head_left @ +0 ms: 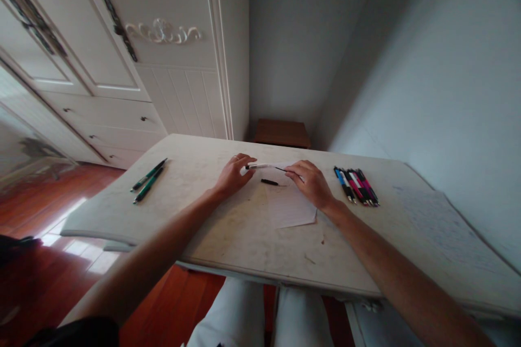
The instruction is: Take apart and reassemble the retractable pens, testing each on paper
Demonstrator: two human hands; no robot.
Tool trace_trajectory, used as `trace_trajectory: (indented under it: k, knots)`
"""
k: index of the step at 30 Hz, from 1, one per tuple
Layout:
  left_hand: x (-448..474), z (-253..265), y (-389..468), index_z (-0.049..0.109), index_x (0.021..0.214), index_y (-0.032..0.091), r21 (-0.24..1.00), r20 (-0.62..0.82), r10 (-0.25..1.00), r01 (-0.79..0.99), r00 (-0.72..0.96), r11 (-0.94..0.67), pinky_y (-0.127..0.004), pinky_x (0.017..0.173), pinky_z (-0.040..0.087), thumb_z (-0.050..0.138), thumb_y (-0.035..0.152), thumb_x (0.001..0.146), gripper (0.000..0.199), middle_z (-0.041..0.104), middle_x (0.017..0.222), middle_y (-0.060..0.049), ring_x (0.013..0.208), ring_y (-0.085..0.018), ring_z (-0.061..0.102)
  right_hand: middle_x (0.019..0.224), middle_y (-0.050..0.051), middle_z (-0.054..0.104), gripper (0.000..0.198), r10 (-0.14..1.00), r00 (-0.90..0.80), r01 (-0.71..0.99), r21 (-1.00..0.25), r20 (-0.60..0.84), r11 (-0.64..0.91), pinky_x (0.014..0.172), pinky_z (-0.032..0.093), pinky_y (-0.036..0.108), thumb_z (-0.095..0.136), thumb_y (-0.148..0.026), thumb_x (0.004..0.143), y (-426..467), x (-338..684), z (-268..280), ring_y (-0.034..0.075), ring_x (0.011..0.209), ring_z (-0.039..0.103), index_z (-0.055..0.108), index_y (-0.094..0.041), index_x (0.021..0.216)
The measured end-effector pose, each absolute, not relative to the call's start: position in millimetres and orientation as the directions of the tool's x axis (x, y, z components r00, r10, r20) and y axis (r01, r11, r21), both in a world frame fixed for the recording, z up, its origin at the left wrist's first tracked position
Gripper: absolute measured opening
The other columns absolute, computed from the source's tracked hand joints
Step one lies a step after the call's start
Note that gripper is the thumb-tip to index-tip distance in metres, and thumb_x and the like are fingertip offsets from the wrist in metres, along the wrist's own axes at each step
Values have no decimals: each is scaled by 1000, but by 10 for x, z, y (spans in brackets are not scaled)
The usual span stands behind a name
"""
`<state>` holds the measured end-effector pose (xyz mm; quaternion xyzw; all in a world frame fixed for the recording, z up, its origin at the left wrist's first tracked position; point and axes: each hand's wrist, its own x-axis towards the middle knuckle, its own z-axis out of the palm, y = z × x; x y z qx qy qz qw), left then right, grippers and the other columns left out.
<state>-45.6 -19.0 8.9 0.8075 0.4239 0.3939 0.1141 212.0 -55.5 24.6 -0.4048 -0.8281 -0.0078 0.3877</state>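
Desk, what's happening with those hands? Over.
Left hand holding slim white-and-black tube. Right hand pinching thin dark rod. Short black tapered piece lying loose nearby, apparently not blocking.

The pens (357, 187) look plastic, the floor (154, 306) like glossy wood.

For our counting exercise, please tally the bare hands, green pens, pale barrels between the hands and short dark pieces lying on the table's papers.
Bare hands, left hand and right hand: 2
Green pens: 2
Pale barrel between the hands: 1
Short dark piece lying on paper: 1
Total: 6
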Motion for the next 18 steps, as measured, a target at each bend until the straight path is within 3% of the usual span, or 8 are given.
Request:
trace_trajectory:
  k: [3, 10, 14, 18]
  knots:
    - [-498, 41, -125, 72, 105, 21, 412, 514, 771, 680, 376, -606, -44, 97, 46, 61, 23, 85, 24, 70, 111, -8, 106, -24, 60, 86, 9, 68, 18, 674, -356, 684, -312, 647, 660, 80, 49, 36, 56, -28, 93, -547, 2134, 243, 23, 86, 62, 72, -19, 96]
    - [-516, 32, -105, 75, 97, 22, 471, 456, 801, 658, 389, -588, -42, 92, 48, 62, 25, 84, 18, 74, 99, -7, 96, -25, 63, 88, 9, 69, 18, 692, -358, 691, -320, 627, 648, 81, 49, 37, 55, -27, 93, -543, 2139, 241, 23, 87, 62, 72, -20, 97]
    - [-509, 45, -94, 73, 94, 20, 661, 446, 856, 550, 260, -511, -35, 83, 51, 63, 31, 83, 19, 74, 94, -7, 89, -21, 65, 88, 9, 69, 19, 703, -353, 700, -324, 617, 636, 81, 49, 37, 55, -27, 93, -538, 2150, 235, 23, 87, 62, 73, -21, 97]
    - [-541, 111, -73, 67, 100, 14, 929, 296, 949, 200, 105, -311, -25, 61, 50, 68, 46, 78, 38, 73, 88, -9, 76, -17, 67, 88, 9, 69, 18, 690, -342, 697, -321, 638, 641, 81, 49, 38, 56, -27, 93, -531, 2168, 240, 24, 87, 62, 72, -19, 96]
